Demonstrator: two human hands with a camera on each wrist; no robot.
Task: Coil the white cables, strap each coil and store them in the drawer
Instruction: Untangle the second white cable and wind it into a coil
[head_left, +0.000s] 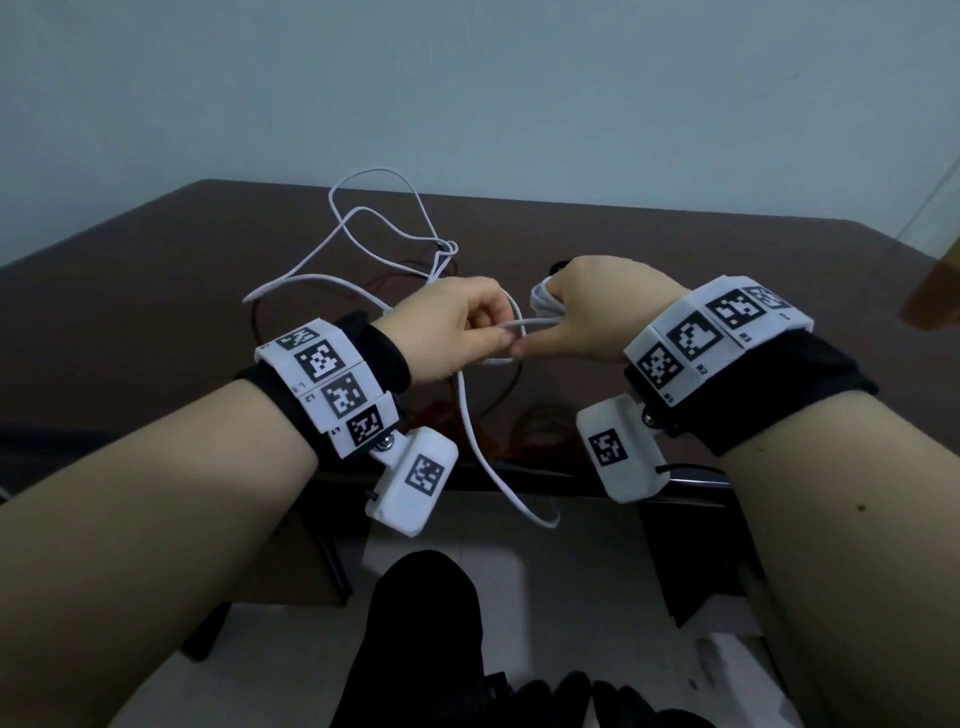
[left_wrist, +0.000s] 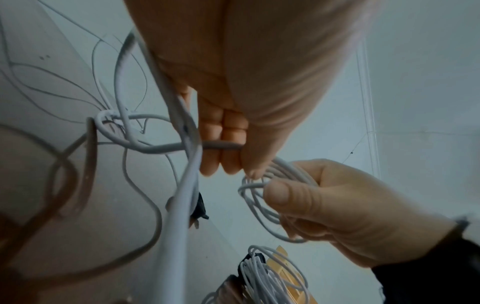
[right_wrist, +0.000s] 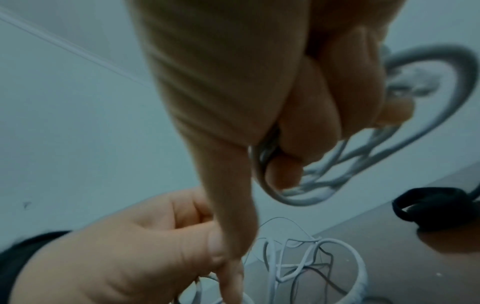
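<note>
Over a glossy dark brown table (head_left: 156, 312) both hands work one white cable (head_left: 363, 228). My right hand (head_left: 571, 317) grips a small coil (head_left: 543, 304) of it, the loops wound round its curled fingers (right_wrist: 298, 131); the coil (left_wrist: 255, 197) shows clearly in the left wrist view. My left hand (head_left: 493, 335) pinches the strand (left_wrist: 221, 145) between thumb and fingers, close beside the right thumb. The rest of the cable lies in loose loops at the back of the table, and one length hangs over the front edge (head_left: 540, 514).
A black strap (right_wrist: 436, 209) lies on the table just beyond my right hand, partly hidden in the head view (head_left: 558, 268). A bundle of white loops with something black (left_wrist: 259, 273) shows at the bottom of the left wrist view. My dark-clothed legs (head_left: 421, 623) are below the table edge.
</note>
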